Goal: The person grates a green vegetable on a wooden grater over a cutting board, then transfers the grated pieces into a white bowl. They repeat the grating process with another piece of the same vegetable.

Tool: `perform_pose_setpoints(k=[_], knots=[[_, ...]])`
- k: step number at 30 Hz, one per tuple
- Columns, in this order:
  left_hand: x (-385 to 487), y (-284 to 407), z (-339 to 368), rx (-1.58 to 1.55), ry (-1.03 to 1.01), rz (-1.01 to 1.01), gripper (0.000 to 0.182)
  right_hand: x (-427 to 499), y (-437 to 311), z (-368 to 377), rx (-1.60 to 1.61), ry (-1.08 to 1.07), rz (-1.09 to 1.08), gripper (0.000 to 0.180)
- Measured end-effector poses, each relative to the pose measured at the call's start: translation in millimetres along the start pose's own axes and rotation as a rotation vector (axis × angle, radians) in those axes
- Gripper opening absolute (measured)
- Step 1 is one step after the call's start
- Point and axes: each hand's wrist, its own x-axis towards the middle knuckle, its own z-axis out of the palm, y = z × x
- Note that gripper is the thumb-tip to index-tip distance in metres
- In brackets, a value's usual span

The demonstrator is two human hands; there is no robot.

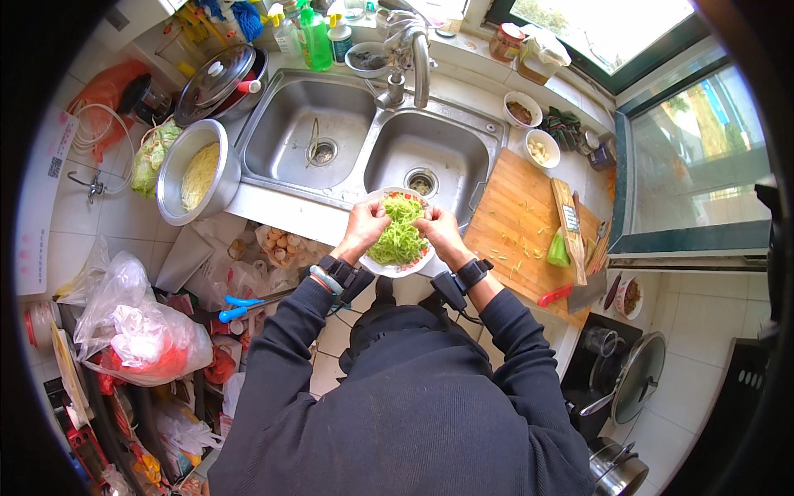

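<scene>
A white bowl with a red pattern [397,270] is at the front edge of the double sink, heaped with shredded green vegetable [402,232]. My left hand [367,224] pinches the shreds at the heap's left side, fingertips closed. At the right side, my right hand [441,229] has its fingertips closed on the shreds too. The two hands face each other over the bowl, a short gap apart. What carries the bowl's weight cannot be told. Just behind the bowl lies the right basin [434,149] of the steel sink, its drain holding some scraps.
At left, a metal bowl [229,180] of pale shreds stands beside a cabbage [152,158]. A wooden cutting board [508,211] at right bears a grater [567,229], a green vegetable piece [559,249] and a red-handled cleaver [586,292]. The faucet [420,68] arches over the sink.
</scene>
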Motion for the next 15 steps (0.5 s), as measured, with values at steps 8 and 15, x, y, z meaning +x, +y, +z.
perform_pose_setpoints(k=[8,15], knots=[[-0.1,-9.0,5.0,-0.001,-0.054,-0.134,0.019,-4.1,-6.3,-2.5,0.202,-0.051,0.190,0.016],[-7.8,0.5,6.8,0.100,-0.007,-0.022,0.011,-3.2,-2.7,5.7,0.128,-0.020,0.079,0.015]])
